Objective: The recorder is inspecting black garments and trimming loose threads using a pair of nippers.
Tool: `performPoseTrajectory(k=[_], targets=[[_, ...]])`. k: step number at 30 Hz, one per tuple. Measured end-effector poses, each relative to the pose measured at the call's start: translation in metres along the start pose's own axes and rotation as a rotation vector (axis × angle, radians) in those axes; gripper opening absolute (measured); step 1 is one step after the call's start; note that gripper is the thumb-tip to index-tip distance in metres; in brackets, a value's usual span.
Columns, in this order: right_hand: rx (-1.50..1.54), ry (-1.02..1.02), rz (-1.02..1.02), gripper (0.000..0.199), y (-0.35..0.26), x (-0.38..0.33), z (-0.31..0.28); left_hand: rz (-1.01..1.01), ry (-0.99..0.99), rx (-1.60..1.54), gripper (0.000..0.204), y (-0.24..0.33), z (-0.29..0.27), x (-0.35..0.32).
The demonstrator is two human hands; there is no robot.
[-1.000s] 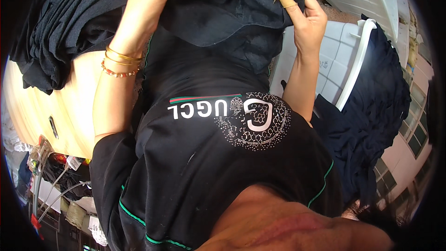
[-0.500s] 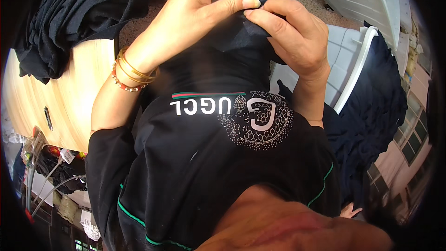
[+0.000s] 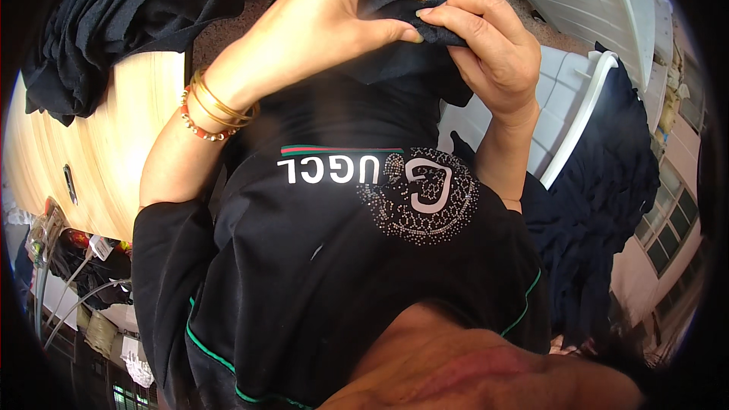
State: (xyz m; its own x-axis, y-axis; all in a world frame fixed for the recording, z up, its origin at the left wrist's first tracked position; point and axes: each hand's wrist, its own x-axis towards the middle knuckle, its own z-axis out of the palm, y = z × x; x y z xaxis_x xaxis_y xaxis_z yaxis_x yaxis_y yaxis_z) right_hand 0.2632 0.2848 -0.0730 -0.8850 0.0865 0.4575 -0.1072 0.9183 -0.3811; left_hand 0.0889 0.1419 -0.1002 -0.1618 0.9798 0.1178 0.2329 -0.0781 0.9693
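Head view, twelve o'clock: your left hand (image 3: 319, 26) and right hand (image 3: 490, 53) both pinch a fold of the black garment (image 3: 395, 7), fingertips almost touching. It looks light, limp and slippery, so grip seams or hems, not loose cloth.

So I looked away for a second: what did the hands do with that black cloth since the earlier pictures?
The left hand and right hand, apart on the black garment a second ago, came together and now pinch one fold between their fingertips. The bangles stay on the left wrist; the wooden table, the dark clothes heap and the white plastic chair are unchanged.
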Motion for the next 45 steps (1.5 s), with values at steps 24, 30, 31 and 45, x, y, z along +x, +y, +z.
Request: performPoseTrajectory(k=[24, 30, 31, 45], targets=[[0.142, 0.034, 0.092, 0.028, 0.007, 0.003, 0.005, -0.012, 0.098, -0.008, 0.02, -0.013, 0.007, -0.001], [0.159, 0.002, 0.067, 0.028, 0.008, 0.002, 0.003, -0.076, 0.043, -0.153, 0.02, -0.014, 0.006, 0.0], [0.165, 0.015, 0.065, 0.028, 0.008, 0.003, 0.004, -0.077, 0.044, -0.154, 0.02, -0.015, 0.005, 0.0], [0.147, -0.024, 0.029, 0.032, 0.006, 0.001, 0.007, -0.159, -0.007, -0.226, 0.022, -0.013, 0.0, 0.002]])
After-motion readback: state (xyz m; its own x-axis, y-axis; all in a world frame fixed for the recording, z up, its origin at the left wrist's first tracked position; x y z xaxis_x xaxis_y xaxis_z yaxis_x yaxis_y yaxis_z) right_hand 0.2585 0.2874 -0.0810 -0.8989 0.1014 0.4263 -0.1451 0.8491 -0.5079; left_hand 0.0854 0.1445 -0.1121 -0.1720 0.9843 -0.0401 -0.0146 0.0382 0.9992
